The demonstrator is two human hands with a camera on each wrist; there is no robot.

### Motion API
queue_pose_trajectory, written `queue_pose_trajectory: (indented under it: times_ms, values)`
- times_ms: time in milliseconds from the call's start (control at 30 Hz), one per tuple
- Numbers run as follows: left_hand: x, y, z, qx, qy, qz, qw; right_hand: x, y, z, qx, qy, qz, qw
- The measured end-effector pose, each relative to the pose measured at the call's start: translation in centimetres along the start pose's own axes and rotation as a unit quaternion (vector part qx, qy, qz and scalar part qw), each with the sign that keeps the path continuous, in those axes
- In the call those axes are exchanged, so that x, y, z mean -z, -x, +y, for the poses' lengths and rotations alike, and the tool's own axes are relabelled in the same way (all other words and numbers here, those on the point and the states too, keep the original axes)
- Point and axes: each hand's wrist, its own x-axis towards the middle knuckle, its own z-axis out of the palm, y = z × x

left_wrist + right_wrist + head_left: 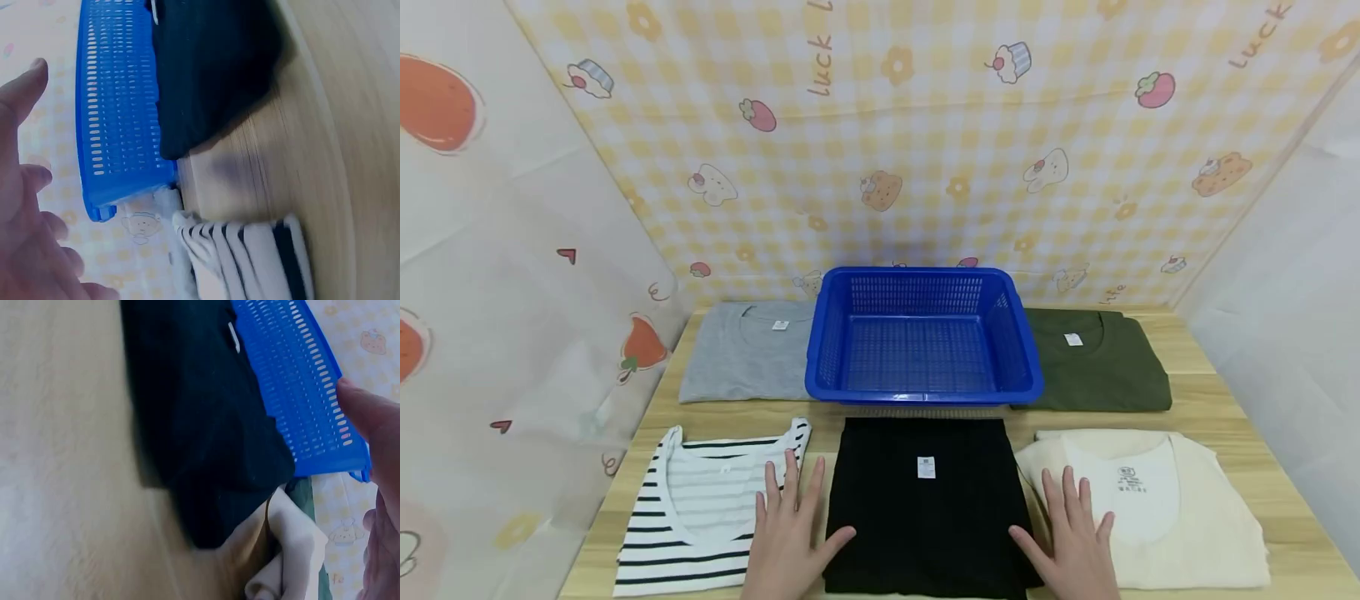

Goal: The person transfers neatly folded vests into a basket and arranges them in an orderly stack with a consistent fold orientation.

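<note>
A folded black garment (925, 517) with a small white label lies at the front middle of the table. My left hand (793, 533) hovers with fingers spread between it and a folded black-and-white striped shirt (688, 567). On the other side my right hand (1071, 533), fingers also spread, is over the gap between the black garment and a folded cream shirt (1210, 517). In the wrist views both the left hand (31, 206) and the right hand (381, 487) appear raised off the cloth, holding nothing.
Behind the black garment stands a blue plastic basket (925, 396) with perforated walls. A folded grey shirt (737, 367) lies to its left, a folded dark green shirt (1097, 375) to its right. A patterned yellow-check cloth (925, 150) hangs at the back of the wooden table (1202, 392).
</note>
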Motion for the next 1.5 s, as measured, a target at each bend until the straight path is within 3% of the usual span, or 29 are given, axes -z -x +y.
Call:
queue_pose_trajectory:
  times_ms: [100, 200, 300, 567, 967, 1133, 1300, 1500]
  values:
    - [-0.1, 0.0, 0.4, 0.028, 0.069, -0.001, 0.9972, 0.1, -0.5, -0.6, -0.004, -0.033, -0.016, 0.999]
    - [-0.3, -0.2, 1.1, 0.064, 0.135, -0.011, 0.9887, 0.2, -1.1, -1.3, -0.015, -0.061, -0.037, 0.997]
    - [-0.4, -0.5, 1.6, 0.095, 0.165, -0.027, 0.9813, 0.4, -1.6, -1.9, -0.036, -0.088, -0.066, 0.993]
    - [-1.2, -1.4, 2.1, 0.125, 0.236, -0.044, 0.9627, -0.5, -2.4, -2.4, -0.053, -0.127, -0.113, 0.984]
    - [-2.7, -2.0, 2.0, 0.158, 0.291, -0.091, 0.9390, -1.7, -2.4, -2.1, -0.088, -0.088, -0.143, 0.982]
    - [-3.2, -1.9, 2.3, 0.167, 0.285, -0.094, 0.9391, -2.1, -2.3, -2.0, -0.088, -0.084, -0.145, 0.982]
    - [-3.6, -2.2, 2.6, 0.198, 0.297, -0.112, 0.9275, -2.2, -2.3, -2.2, -0.100, -0.092, -0.145, 0.980]
    - [-4.0, -2.5, 2.6, 0.226, 0.311, -0.111, 0.9166, -2.8, -2.4, -2.3, -0.097, -0.136, -0.114, 0.979]
